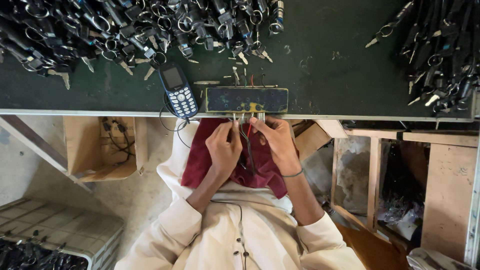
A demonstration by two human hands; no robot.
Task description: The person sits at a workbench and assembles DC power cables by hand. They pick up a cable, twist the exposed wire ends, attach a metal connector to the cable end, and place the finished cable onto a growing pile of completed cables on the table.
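Both my hands are raised to the front edge of the dark green table (320, 75). My left hand (224, 148) pinches a thin wire end just under a dark rectangular block (247, 100) that has holes and yellow patches. Beside it, my right hand (276, 142), with a band on its wrist, pinches a small metal part. Red and black wires (248, 145) hang down between the hands. A maroon cloth (200, 160) lies on my lap under both hands. What the fingertips grip is small and partly hidden.
A blue keypad phone (178, 90) lies on the table left of the block, with a cable hanging off the edge. Several black-headed keys on rings are piled at the far left (100, 30) and far right (440, 50). A cardboard box (102, 147) and wooden frames (400, 175) stand below.
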